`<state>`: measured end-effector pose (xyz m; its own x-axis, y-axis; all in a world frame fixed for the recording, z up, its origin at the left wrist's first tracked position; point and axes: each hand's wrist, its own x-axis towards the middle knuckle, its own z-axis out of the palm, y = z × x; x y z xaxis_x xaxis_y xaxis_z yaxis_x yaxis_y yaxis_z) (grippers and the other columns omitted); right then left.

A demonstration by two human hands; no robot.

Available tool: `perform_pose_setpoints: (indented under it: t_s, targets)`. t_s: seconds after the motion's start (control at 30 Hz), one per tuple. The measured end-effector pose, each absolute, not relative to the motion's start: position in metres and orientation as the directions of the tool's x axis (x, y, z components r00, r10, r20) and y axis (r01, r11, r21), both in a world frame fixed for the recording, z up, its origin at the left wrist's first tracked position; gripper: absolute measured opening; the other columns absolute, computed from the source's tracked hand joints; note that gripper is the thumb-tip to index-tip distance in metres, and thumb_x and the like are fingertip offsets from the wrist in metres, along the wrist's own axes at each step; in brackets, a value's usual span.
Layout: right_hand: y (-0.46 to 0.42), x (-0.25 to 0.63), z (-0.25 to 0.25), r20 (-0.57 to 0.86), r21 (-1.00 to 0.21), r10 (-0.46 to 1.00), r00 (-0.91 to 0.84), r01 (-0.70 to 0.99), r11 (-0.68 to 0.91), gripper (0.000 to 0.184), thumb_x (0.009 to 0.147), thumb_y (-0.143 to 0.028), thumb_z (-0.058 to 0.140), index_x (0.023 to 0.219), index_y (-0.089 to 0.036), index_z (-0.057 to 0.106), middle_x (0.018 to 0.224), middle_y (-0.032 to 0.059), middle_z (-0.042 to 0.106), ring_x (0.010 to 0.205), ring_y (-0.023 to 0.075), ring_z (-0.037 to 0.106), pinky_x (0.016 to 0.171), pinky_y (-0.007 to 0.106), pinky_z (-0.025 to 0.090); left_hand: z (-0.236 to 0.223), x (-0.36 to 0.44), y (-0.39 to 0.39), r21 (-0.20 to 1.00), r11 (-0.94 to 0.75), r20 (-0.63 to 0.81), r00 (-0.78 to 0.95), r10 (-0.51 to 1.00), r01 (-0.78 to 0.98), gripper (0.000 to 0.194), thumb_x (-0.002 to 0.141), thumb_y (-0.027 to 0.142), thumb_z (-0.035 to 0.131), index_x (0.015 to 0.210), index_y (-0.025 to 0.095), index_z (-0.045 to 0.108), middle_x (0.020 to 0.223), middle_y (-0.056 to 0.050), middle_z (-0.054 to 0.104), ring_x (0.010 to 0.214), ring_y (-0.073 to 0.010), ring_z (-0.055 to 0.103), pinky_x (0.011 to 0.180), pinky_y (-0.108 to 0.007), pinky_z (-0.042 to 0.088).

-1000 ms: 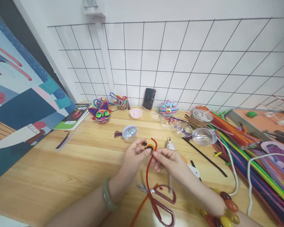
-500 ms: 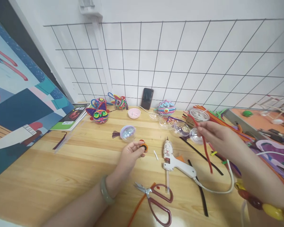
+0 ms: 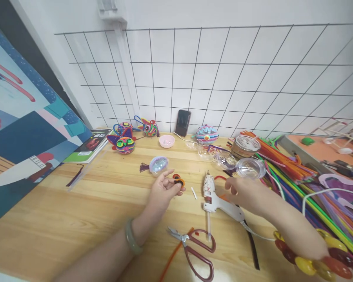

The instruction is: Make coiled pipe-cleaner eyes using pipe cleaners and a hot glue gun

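My left hand (image 3: 164, 192) pinches a small coiled pipe-cleaner piece (image 3: 179, 181), orange with a black middle and a bit of red, between thumb and fingers. Over the glue gun's handle, my right hand (image 3: 247, 194) has its fingers curled down. A red pipe cleaner (image 3: 220, 178) shows at its fingertips, the remainder hidden by the hand. The white glue gun (image 3: 209, 192) lies with its nozzle pointing away from me. Closer to me are scissors (image 3: 184, 238) with dark red handles and an orange pipe cleaner (image 3: 172, 258). A short white stick (image 3: 193, 193) rests between my hands.
A clear half-ball with a tassel (image 3: 159, 165) sits beyond my left hand. Farther back are a pink bowl (image 3: 167, 141), a phone (image 3: 182, 122) and colourful wrapped balls (image 3: 125, 145). Clear plastic shells (image 3: 250, 168), a ribbon spool (image 3: 246, 145) and many pipe cleaners (image 3: 282, 156) crowd the right.
My right hand has come left and down from the spool to the glue gun, carrying the red pipe cleaner. My left hand stays nearly in place, its fingers slightly more spread around the coil.
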<state>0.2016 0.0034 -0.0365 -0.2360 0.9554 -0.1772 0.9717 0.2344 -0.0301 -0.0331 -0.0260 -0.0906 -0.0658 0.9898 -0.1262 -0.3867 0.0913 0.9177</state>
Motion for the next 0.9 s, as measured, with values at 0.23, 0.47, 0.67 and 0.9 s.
perform_pose_setpoints:
  t_s: [0.23, 0.47, 0.67, 0.9]
  targets:
    - [-0.017, 0.171, -0.05, -0.304, -0.055, 0.903, -0.302, 0.952, 0.3, 0.018, 0.066, -0.009, 0.049, 0.077, -0.015, 0.061, 0.081, 0.0134, 0.068, 0.074, 0.0265, 0.063, 0.056, 0.029, 0.036, -0.087, -0.035, -0.026, 0.934, 0.026, -0.07, -0.113, 0.991, -0.355, 0.055, 0.06, 0.02, 0.071, 0.108, 0.015, 0.046, 0.069, 0.0, 0.063, 0.063, -0.0145, 0.062, 0.056, -0.024, 0.047]
    - [-0.009, 0.174, -0.058, -0.292, -0.1, 0.916, -0.275, 0.961, 0.257, 0.023, 0.065, -0.02, 0.057, 0.088, -0.015, 0.056, 0.088, 0.0134, 0.064, 0.084, 0.026, 0.06, 0.064, 0.028, 0.039, -0.084, -0.038, -0.024, 0.925, -0.022, -0.043, -0.162, 0.986, -0.378, 0.029, 0.058, 0.018, 0.072, 0.081, 0.014, 0.054, 0.066, 0.0, 0.062, 0.062, -0.012, 0.059, 0.058, -0.024, 0.048]
    - [-0.001, 0.181, -0.05, -0.196, -0.177, 0.958, -0.207, 0.969, 0.173, 0.025, 0.068, -0.015, 0.05, 0.092, -0.015, 0.051, 0.089, 0.0127, 0.062, 0.082, 0.0249, 0.06, 0.061, 0.028, 0.038, -0.084, -0.041, -0.021, 0.928, -0.048, -0.033, -0.21, 0.977, -0.37, 0.024, 0.056, 0.021, 0.075, 0.072, 0.014, 0.058, 0.065, 0.0, 0.064, 0.058, -0.0104, 0.058, 0.058, -0.023, 0.046]
    - [-0.004, 0.185, -0.019, -0.005, -0.519, 0.954, -0.299, 0.817, 0.254, 0.024, 0.078, -0.037, 0.048, 0.094, -0.021, 0.053, 0.078, 0.0034, 0.063, 0.068, 0.0198, 0.059, 0.058, 0.027, 0.042, -0.089, -0.042, -0.02, 0.907, -0.004, -0.08, -0.182, 0.98, -0.42, 0.022, 0.059, 0.023, 0.074, 0.074, 0.013, 0.062, 0.065, -0.002, 0.066, 0.059, -0.0108, 0.059, 0.061, -0.023, 0.047]
